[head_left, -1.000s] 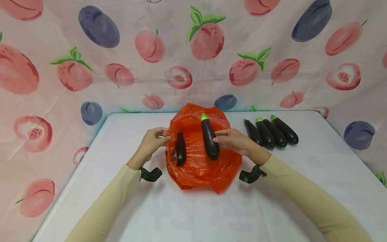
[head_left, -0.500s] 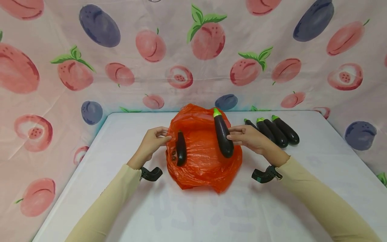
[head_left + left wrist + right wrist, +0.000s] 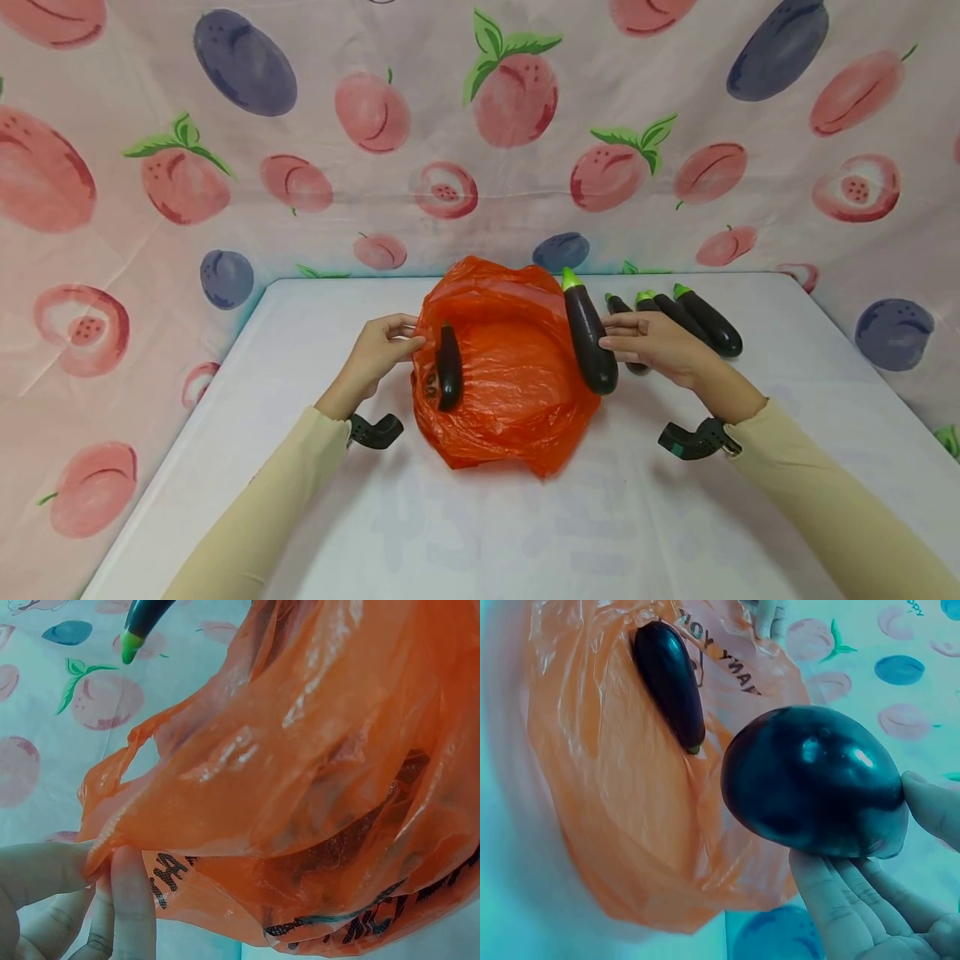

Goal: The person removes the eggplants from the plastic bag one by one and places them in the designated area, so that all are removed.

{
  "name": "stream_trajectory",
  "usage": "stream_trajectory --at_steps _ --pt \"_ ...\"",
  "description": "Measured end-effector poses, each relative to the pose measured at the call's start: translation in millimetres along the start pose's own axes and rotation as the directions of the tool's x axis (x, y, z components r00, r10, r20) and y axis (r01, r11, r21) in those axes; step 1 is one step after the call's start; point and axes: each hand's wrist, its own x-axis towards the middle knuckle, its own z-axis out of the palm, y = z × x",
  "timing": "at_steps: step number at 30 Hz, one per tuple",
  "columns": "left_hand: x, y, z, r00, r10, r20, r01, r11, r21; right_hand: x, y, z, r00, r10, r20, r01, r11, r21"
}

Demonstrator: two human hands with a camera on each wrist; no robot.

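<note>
An orange-red plastic bag (image 3: pixel 517 417) lies with its mouth open in the middle of the table. My left hand (image 3: pixel 381 354) pinches the bag's left rim between thumb and fingers, plainly seen in the left wrist view on the bag's edge (image 3: pixel 105 859). Inside the bag, on its left side, lies one dark eggplant (image 3: pixel 449 369). My right hand (image 3: pixel 660 343) grips a second eggplant (image 3: pixel 590 337) with a bright green cap, held up over the bag's right rim. Its rounded end (image 3: pixel 810 784) faces the right wrist camera, between thumb and fingers.
Several more eggplants (image 3: pixel 716 325) lie side by side at the back right of the white table (image 3: pixel 315 517), partly hidden behind my right hand. A fruit-patterned cloth (image 3: pixel 300 217) hangs behind the table and along its sides.
My right hand has carried the held eggplant rightward, from above the bag's middle to its right rim. The left hand, the bag and the eggplant inside have stayed in place.
</note>
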Motion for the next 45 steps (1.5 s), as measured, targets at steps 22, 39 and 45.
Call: stream_trajectory --at_steps 22,39,45 --pt "-1.4 -1.7 -1.0 1.0 -0.002 -0.007 0.003 1.0 0.006 -43.5 24 -47 0.997 -0.056 -0.061 0.057 0.998 0.023" --pt "-2.3 -3.0 -1.3 1.0 0.014 0.001 -0.014 1.0 -0.015 -57.7 60 -76 0.994 -0.012 -0.106 0.016 0.999 0.04" --pt "0.5 -5.6 -1.6 1.0 0.001 0.001 -0.001 1.0 -0.015 -62.3 71 -83 0.997 -0.015 -0.081 0.019 0.999 0.042"
